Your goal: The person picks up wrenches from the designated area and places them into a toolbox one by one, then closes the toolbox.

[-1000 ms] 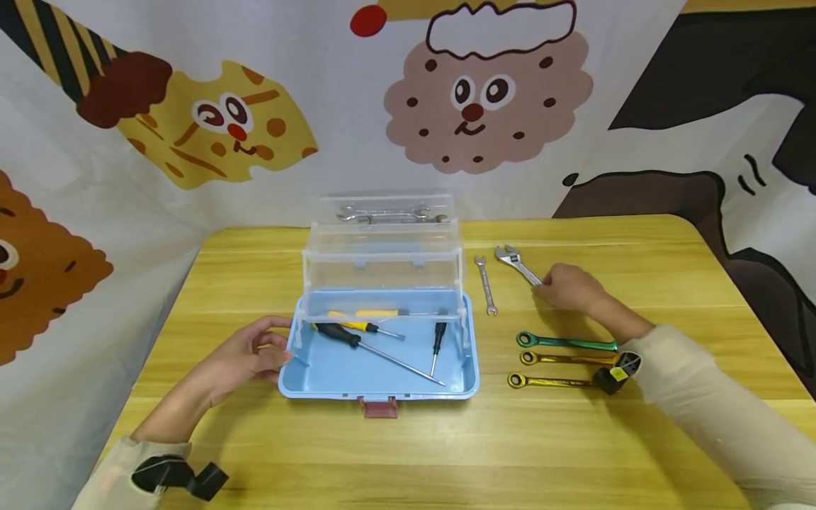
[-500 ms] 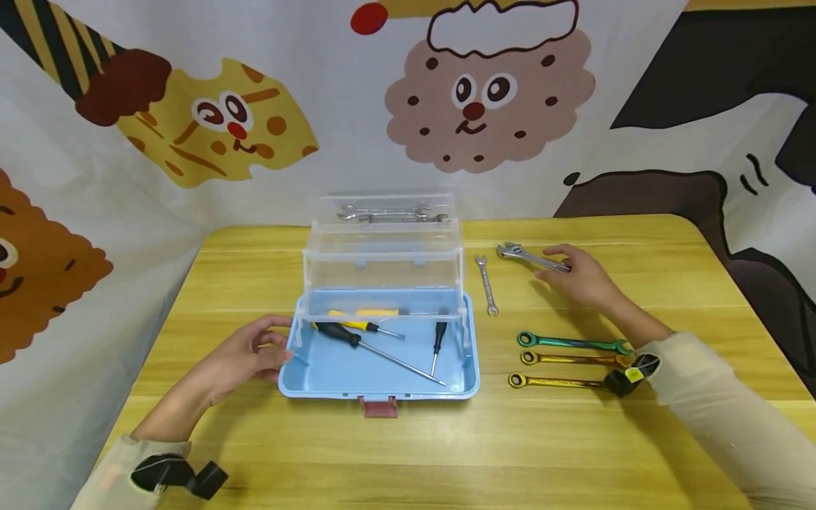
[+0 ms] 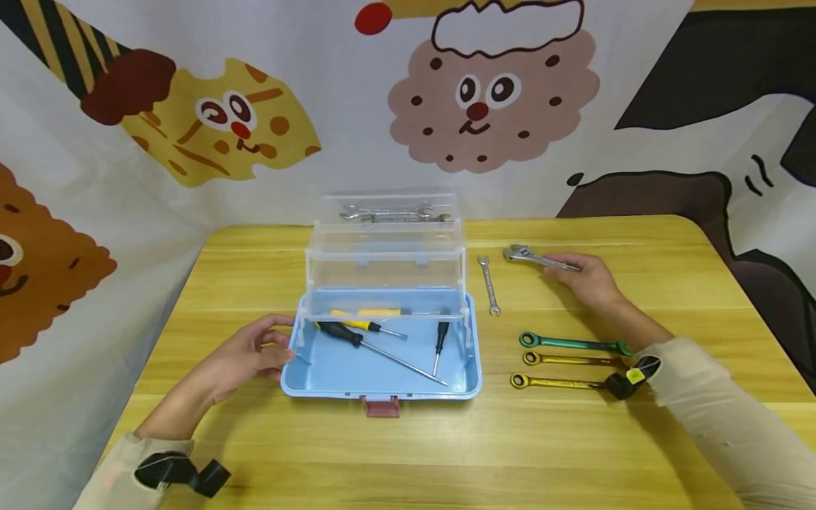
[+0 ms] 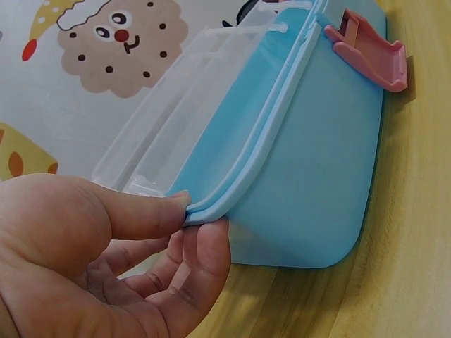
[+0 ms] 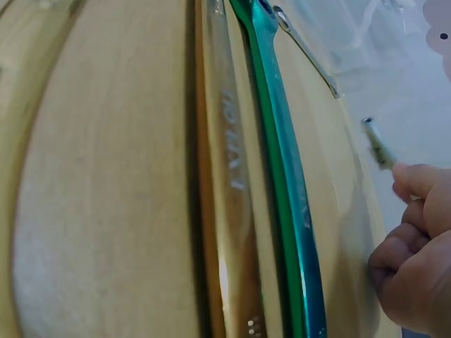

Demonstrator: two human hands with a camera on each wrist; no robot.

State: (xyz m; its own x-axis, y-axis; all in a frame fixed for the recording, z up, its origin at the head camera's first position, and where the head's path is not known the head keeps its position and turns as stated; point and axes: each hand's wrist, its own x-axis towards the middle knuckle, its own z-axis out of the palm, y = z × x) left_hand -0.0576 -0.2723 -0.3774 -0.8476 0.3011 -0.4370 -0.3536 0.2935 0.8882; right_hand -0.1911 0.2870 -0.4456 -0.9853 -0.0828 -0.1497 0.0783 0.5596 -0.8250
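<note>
My left hand [image 3: 245, 358] pinches the left rim of the blue toolbox [image 3: 357, 372]. In the left wrist view the thumb lies over the rim of that toolbox [image 4: 310, 162], with the fingers curled beneath it. On the right, my right hand [image 3: 589, 283] grips a silver adjustable wrench [image 3: 529, 256] by its handle, jaw end pointing left. The right wrist view shows the wrench [image 5: 380, 148] blurred beyond the thumb. Screwdrivers with black [image 3: 341, 331] and yellow handles [image 3: 353, 322] lie in the toolbox. Its clear stepped trays [image 3: 385, 270] are raised, with silver open-end wrenches [image 3: 385, 211] in the top one.
A small silver open-end wrench [image 3: 489, 285] lies right of the toolbox. Nearer the front are a green ratchet wrench [image 3: 570, 343] and two gold ratchet wrenches [image 3: 561, 383] under my right forearm. The toolbox's pink latch [image 3: 381, 407] hangs at its front. A patterned curtain [image 3: 357, 142] backs the table.
My right hand has moved slightly right and lifted the adjustable wrench, turning it from a slant to nearly level across the view. My left hand has stayed on the toolbox rim.
</note>
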